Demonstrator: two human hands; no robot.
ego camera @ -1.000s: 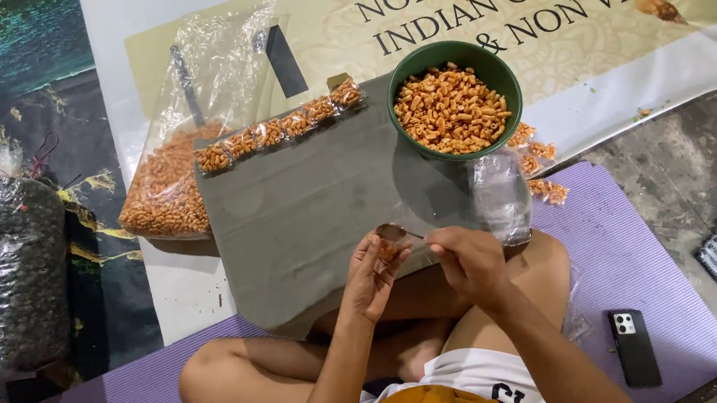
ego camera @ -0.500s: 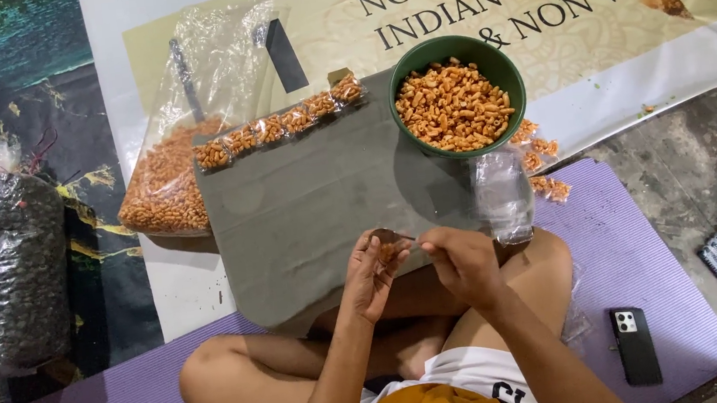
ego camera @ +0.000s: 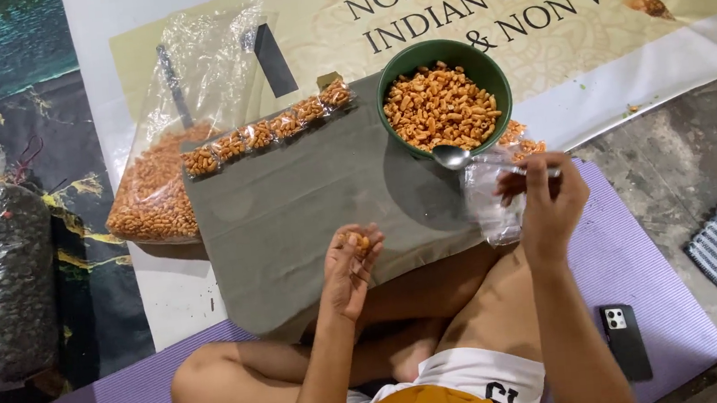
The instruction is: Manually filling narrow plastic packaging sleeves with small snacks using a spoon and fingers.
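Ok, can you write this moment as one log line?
left hand: pinching small snack packet | right hand: holding spoon beside green bowl of orange snacks | grey board: on lap

A person is sitting cross-legged on a purple mat point(ego camera: 636, 262), with a grey board point(ego camera: 306, 198) lying across the knees. The left hand point(ego camera: 349, 268) is cupping a small pinch of orange snack pieces over the board's near edge. The right hand point(ego camera: 549, 205) is holding a metal spoon point(ego camera: 459, 158) whose bowl is hovering just beside the near rim of a green bowl point(ego camera: 445, 101) heaped with orange snacks at the board's far right corner. A row of small filled packets point(ego camera: 268, 131) is lining the board's far edge. A big clear bag of snacks point(ego camera: 167, 172) is lying beyond the board's left corner, and a black phone point(ego camera: 624, 341) is resting on the mat's right side.
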